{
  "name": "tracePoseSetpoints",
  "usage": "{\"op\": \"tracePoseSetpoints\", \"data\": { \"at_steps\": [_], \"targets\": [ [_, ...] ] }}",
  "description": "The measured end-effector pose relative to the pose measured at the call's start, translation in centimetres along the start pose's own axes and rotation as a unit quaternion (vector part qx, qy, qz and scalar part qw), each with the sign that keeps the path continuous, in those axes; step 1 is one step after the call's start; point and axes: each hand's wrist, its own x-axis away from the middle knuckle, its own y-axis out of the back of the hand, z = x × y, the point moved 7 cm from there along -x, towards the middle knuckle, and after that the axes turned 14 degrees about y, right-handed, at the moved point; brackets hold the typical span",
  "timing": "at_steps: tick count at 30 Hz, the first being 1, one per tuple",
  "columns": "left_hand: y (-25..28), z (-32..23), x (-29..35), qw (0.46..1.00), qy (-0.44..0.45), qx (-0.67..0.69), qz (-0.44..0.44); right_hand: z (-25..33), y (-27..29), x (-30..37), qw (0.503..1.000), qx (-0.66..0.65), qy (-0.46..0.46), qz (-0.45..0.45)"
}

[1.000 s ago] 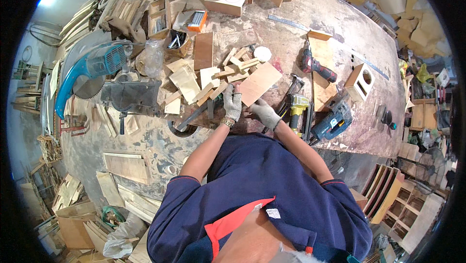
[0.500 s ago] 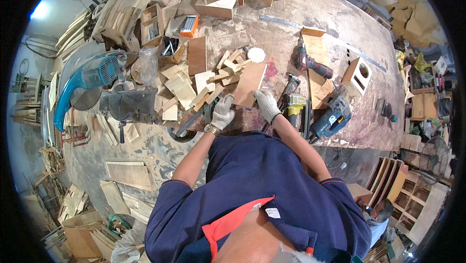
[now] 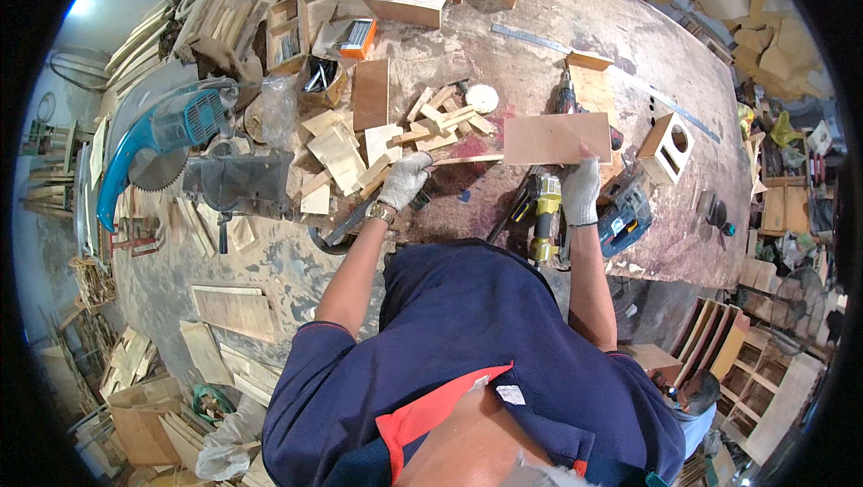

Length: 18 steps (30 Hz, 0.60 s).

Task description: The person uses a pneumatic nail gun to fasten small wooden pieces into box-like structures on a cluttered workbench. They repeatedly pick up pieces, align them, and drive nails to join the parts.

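Two gloved hands: both are up on the round workbench [image 3: 629, 29], well apart from each other.
Change: a second ago the hands sat close together with the brown panel between them; now the right hand [image 3: 581, 189] has carried the panel out toward 2 o'clock of the bench, and the left has stayed by the offcuts.
Meaning: I judge the panel is being pulled clear of the pile to be worked on alone.
Right fingers: curled up onto the lower edge of the plywood panel [image 3: 556, 137], pinching it.
Left hand [image 3: 404, 178]: at the bench centre, fingers closed on the end of a thin wooden strip [image 3: 467, 160].
Panel place: lying flat, just above the yellow cordless drill [image 3: 543, 210].
Containers: open wooden crates [image 3: 289, 30] at 11 o'clock hold small hardware, contents unclear; the box with a round hole [image 3: 667, 146] at 3 o'clock looks hollow.
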Motion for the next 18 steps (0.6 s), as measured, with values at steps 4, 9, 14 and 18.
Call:
{"op": "tracePoseSetpoints", "data": {
  "at_steps": [4, 9, 14, 18],
  "targets": [
    [-0.6, 1.1, -0.4, 0.976, 0.103, 0.193, 0.012, 0.6, -0.3, -2.0, 0.987, 0.156, 0.021, 0.036],
    [-1.3, 2.8, -0.1, 0.933, 0.173, 0.314, -0.006, -3.4, -0.5, -1.8, 0.997, 0.047, -0.05, 0.021],
    [-1.4, 4.0, 0.4, 0.949, 0.219, 0.209, -0.087, -7.7, -2.0, -0.7, 0.995, 0.022, -0.099, 0.013],
    [-1.6, 3.8, 0.7, 0.941, 0.213, 0.254, -0.071, -10.9, -3.4, 0.9, 0.991, -0.001, -0.135, -0.005]
  ]
}}
